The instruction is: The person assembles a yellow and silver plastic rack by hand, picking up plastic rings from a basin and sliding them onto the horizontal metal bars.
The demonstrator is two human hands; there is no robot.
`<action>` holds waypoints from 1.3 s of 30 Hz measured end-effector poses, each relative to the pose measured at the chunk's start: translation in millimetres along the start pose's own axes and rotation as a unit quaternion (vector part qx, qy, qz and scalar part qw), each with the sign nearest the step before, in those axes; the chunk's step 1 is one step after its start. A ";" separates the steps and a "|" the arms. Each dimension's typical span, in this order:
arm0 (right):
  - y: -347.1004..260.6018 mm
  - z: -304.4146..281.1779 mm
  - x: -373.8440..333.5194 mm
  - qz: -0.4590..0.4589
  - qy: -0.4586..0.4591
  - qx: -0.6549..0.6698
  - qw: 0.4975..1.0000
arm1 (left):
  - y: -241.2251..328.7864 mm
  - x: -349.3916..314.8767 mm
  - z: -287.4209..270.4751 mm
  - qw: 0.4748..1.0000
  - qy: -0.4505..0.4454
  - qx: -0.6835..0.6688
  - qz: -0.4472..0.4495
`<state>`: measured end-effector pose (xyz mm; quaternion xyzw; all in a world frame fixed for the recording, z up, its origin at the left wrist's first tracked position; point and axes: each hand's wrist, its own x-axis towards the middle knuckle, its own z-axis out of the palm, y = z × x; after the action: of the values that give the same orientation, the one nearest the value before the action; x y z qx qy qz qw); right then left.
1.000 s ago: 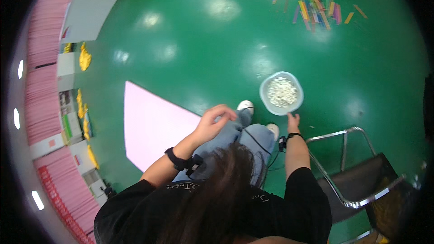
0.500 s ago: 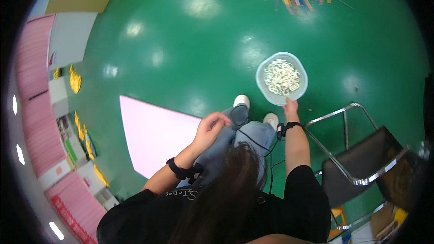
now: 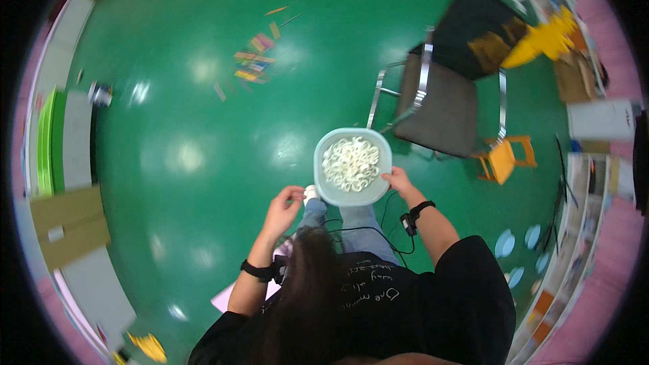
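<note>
A pale blue plastic basin (image 3: 319, 182) with rounded corners is held up in front of my legs. White rings (image 3: 351, 164), many of them curved or C-shaped, lie heaped inside it. My right hand (image 3: 399, 181) grips the basin's right rim. To the basin's left, my left hand (image 3: 285, 204) hangs with loosely bent fingers and no visible object in it, apart from the basin and near my white shoe (image 3: 310, 194).
A dark metal-framed chair (image 3: 439, 108) stands right of the basin, beside a small orange wooden chair (image 3: 501, 163). Coloured strips (image 3: 255, 61) lie scattered on the green floor. Light blue round pieces (image 3: 505, 243) lie near a shelf (image 3: 571, 230). Cardboard boxes (image 3: 71, 226) stand left.
My view has swung to the right, bringing the chair ahead of me. The basin has come up closer to my body, still in my right hand. My left hand stays free.
</note>
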<state>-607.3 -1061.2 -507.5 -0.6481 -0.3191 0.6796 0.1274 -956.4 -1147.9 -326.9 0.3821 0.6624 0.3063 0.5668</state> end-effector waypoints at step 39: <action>299.7 -897.5 -764.2 -0.079 0.318 0.355 0.876 | 426.5 -306.3 1057.8 0.898 -0.395 0.192 -0.012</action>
<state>425.8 -1497.3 -36.7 -0.7135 -0.0492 0.4918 0.4967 173.4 -1216.3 9.8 0.5651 0.4346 -0.0094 0.7012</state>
